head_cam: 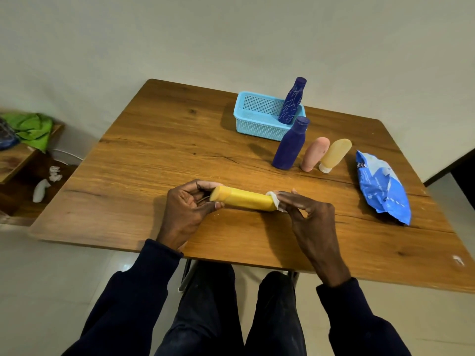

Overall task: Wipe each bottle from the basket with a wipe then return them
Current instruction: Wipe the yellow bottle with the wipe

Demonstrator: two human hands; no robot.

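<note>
A yellow bottle (244,199) lies sideways just above the wooden table (159,155), held between both hands. My left hand (186,206) grips its cap end. My right hand (305,209) pinches a white wipe (274,199) against the bottle's other end. A light blue basket (257,122) stands at the back with a patterned dark blue bottle (291,101) upright in it. In front of the basket stand a plain dark blue bottle (290,145), a pink tube (314,153) and a pale yellow tube (334,154).
A blue pack of wipes (380,186) lies at the table's right side. To the left, a low wooden shelf (15,160) carries a green cloth (33,129), and white scraps (42,188) lie below it. My legs are under the near table edge.
</note>
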